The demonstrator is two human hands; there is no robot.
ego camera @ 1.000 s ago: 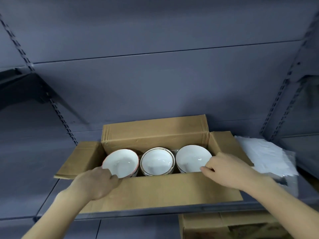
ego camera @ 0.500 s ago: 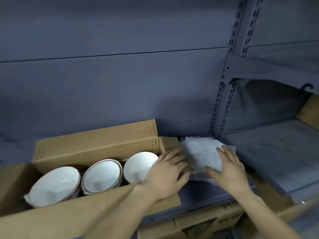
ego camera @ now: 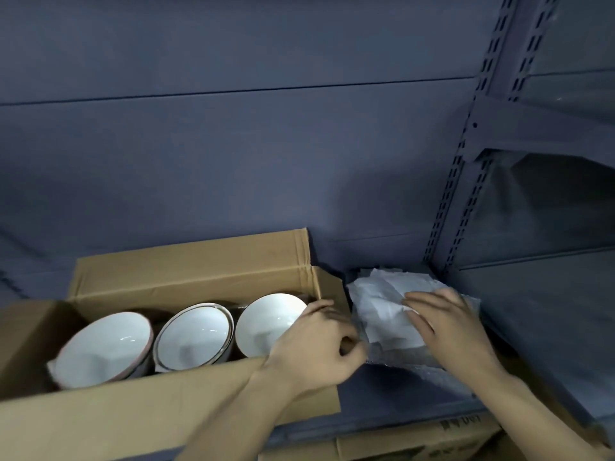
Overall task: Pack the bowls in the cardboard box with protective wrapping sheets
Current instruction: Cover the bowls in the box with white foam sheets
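An open cardboard box (ego camera: 186,271) stands on a grey shelf and holds three white bowls in a row: a left bowl (ego camera: 103,347), a middle bowl (ego camera: 193,339) and a right bowl (ego camera: 266,319). Just right of the box lies a stack of white wrapping sheets (ego camera: 382,304) in a clear plastic bag. My left hand (ego camera: 316,347) is curled at the box's right end, fingers pinched at the left edge of the sheets. My right hand (ego camera: 446,324) lies flat on top of the stack, fingers spread.
The grey shelf (ego camera: 549,314) runs on to the right past a perforated upright (ego camera: 446,227). A blue-grey back panel rises behind the box. Below the shelf edge sits another cardboard box (ego camera: 416,444) with print on it.
Both hands left the box's front edge and went right to the sheet stack. My view swung right with them. Since half a second ago, my left fingers have curled in at the stack's edge.
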